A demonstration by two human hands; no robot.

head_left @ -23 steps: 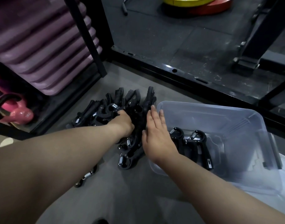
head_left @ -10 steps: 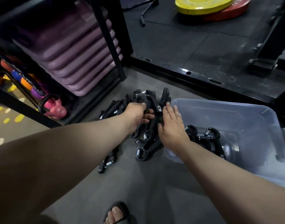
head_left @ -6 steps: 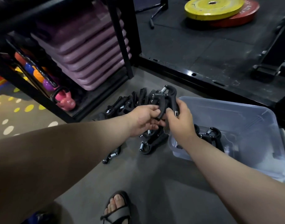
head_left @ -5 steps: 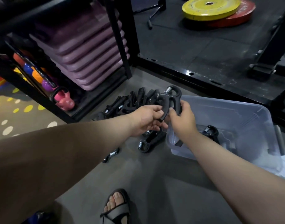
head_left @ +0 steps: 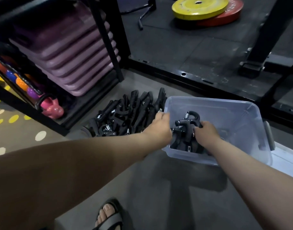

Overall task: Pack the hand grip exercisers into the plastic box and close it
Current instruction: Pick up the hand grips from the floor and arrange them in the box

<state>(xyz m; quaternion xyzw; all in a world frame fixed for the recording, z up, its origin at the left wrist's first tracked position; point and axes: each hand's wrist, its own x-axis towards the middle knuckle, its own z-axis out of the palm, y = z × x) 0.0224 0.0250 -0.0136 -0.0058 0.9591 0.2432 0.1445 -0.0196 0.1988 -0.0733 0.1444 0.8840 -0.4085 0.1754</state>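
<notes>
A clear plastic box (head_left: 242, 112) stands open on the grey floor. Inside its near left corner I hold a bunch of black hand grip exercisers (head_left: 185, 128) with steel springs. My right hand (head_left: 206, 132) grips the bunch from the right, inside the box. My left hand (head_left: 159, 126) holds it from the left, at the box's left wall. More black exercisers lie under the bunch on the box floor. A pile of exercisers (head_left: 125, 113) lies on the floor left of the box.
A black rack (head_left: 109, 39) with stacked purple step boards (head_left: 67, 52) and a pink kettlebell (head_left: 52, 108) stands at left. Yellow and red weight plates (head_left: 207, 9) lie on the far black mat. The box lid (head_left: 286, 156) lies at right. My sandalled foot (head_left: 109, 214) is below.
Both hands lifted a bunch of exercisers off the floor pile, carried it right and lowered it into the box.
</notes>
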